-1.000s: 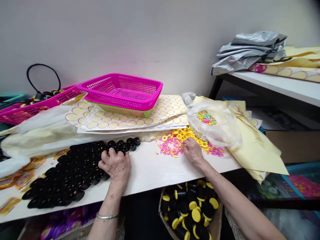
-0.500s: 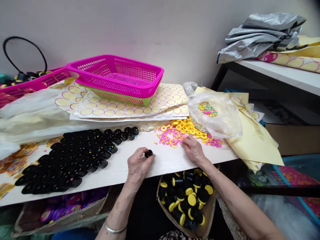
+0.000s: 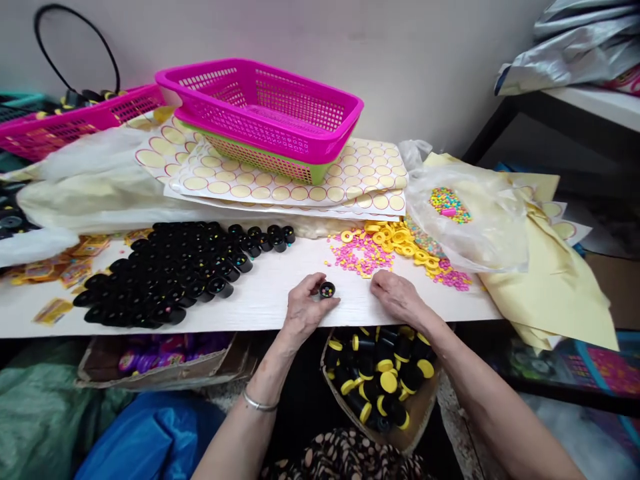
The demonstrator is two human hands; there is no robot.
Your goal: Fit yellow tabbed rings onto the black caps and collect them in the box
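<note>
A small black cup (image 3: 327, 290) is gripped between the thumb and fingertips of the left hand (image 3: 305, 310), just above the front edge of the surface (image 3: 270, 303), near its middle. The cup's open mouth is turned upward, and coloured specks can be seen inside it. The right hand (image 3: 397, 297) is laid knuckles-up on the surface just beside the cup, with its fingers curled under. Whether anything is pinched beneath them cannot be told.

Just behind the right hand a scatter of pink beads (image 3: 360, 253) is spread out, and yellow rings (image 3: 400, 240) are heaped against its far side. A clear plastic bag (image 3: 480, 227) holding mixed coloured beads is slumped towards the right edge. A dense cluster of black cups (image 3: 170, 277) is ranged across the left half of the surface, well apart from the held one. Along the back edge, sheets of round stickers (image 3: 300, 190) are stacked, and a pink basket (image 3: 270, 107) is nested in a green one on top of them.

Below the front edge, under the hands, a box (image 3: 425, 420) is filled with black containers with yellow caps.
</note>
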